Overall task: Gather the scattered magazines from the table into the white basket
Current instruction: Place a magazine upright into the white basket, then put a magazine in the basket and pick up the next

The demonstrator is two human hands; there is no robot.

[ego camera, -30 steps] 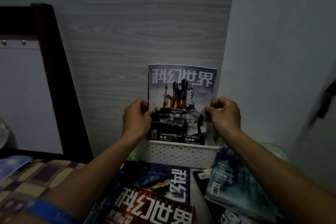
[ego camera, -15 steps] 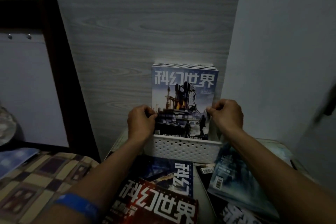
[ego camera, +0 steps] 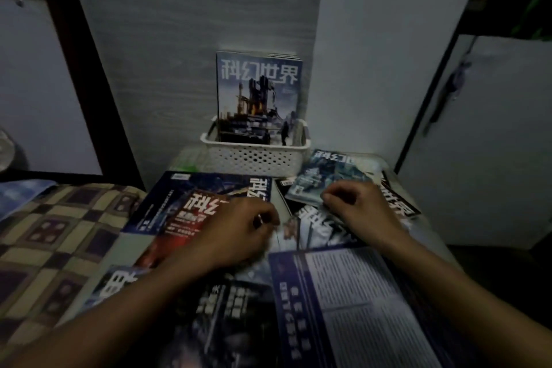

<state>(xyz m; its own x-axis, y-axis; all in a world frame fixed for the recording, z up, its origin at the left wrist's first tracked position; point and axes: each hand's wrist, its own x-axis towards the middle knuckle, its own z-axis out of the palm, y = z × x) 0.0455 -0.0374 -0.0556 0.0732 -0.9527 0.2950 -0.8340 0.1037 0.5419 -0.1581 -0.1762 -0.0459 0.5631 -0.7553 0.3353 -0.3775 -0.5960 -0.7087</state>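
Observation:
The white basket [ego camera: 257, 158] stands at the back of the table against the wall. A stack of magazines stands upright in it, with a blue-white cover [ego camera: 259, 89] in front. My left hand [ego camera: 239, 233] hovers with curled fingers over a red magazine [ego camera: 182, 218] and holds nothing. My right hand [ego camera: 358, 212] is curled at the lower edge of a pale blue magazine [ego camera: 325, 173]; whether it grips it is unclear. Several more magazines lie scattered, among them a dark blue one [ego camera: 206, 185] and a blue-bordered text page [ego camera: 352, 302].
A checked cloth [ego camera: 50, 236] covers the surface to the left. A dark wooden frame [ego camera: 89, 69] leans behind it. A white wall [ego camera: 388, 54] closes in on the right, with a white cabinet door [ego camera: 490, 143] beyond.
Both hands let go of the blue-white magazine, which now stands in the basket. They drew back toward me and down over the scattered magazines. The view tilted downward.

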